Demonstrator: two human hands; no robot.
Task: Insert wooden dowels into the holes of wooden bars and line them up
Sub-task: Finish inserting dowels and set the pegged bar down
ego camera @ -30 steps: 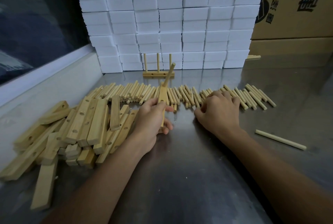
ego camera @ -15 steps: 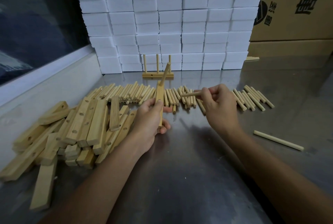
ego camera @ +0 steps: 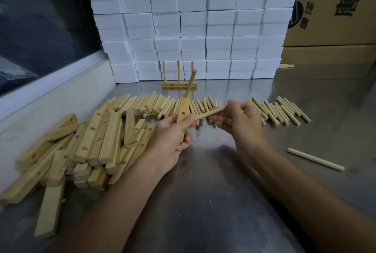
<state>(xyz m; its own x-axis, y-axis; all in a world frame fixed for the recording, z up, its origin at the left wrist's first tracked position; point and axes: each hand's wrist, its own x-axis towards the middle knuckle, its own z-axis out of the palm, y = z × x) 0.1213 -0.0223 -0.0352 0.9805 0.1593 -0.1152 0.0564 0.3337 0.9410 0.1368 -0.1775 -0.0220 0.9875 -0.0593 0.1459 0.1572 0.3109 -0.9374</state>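
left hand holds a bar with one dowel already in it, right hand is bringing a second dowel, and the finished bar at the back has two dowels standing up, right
Not quite: the head view shows the finished bar at the back holding three upright dowels, not two. The rest is right: the left hand holds a bar with one dowel in it, and the right hand brings a second dowel.

The left hand (ego camera: 173, 138) gripped a wooden bar (ego camera: 184, 110) upright, one dowel (ego camera: 191, 81) already standing in it. The right hand (ego camera: 242, 122) pinched a second dowel (ego camera: 210, 112), its tip just beside the bar's middle hole, above the table (ego camera: 213, 202).
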